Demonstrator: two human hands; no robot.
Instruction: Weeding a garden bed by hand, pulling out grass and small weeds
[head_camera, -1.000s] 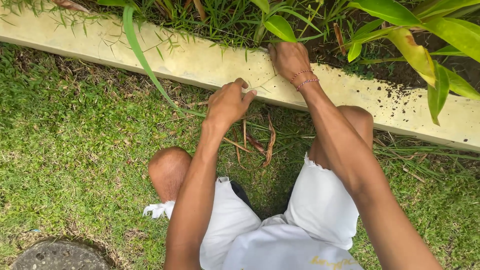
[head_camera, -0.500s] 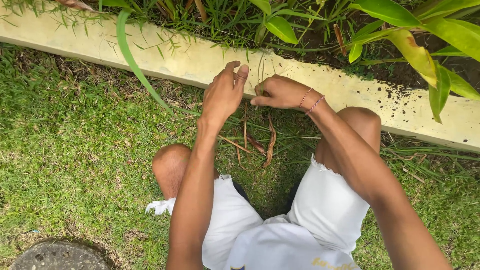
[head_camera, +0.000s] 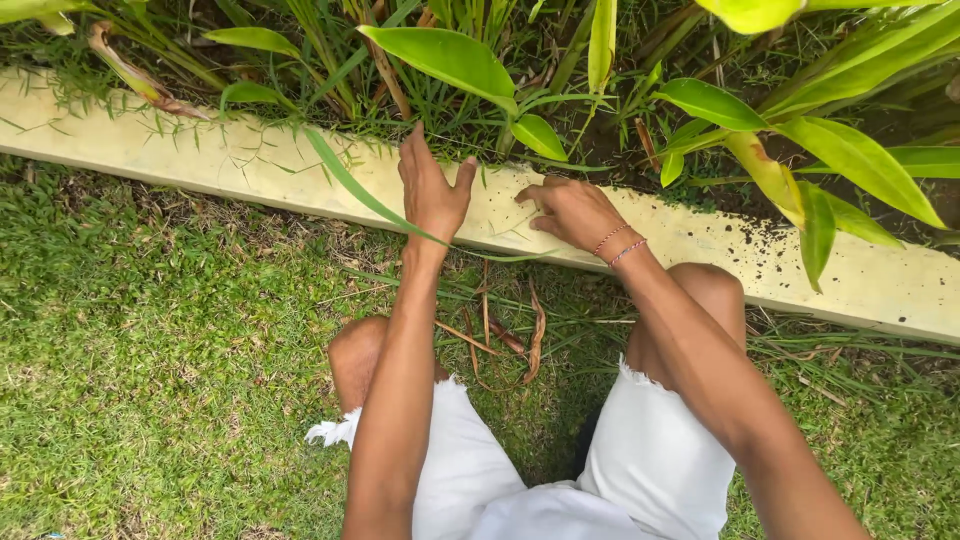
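Pale concrete curb (head_camera: 200, 160), leafy plants (head_camera: 450, 60), both hands (head_camera: 432, 195) above

I squat on the green lawn (head_camera: 170, 400); some dry brown leaves (head_camera: 505, 340) lie on it, beside the pale concrete curb (head_camera: 200, 160)

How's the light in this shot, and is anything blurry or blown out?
Head view: soft, even daylight with no hard shadows; only a dim patch on the grass between the knees. The left hand and right hand over the pale concrete curb look sharp. The yellow-green leaf at the top edge is very bright, nearly washed out.
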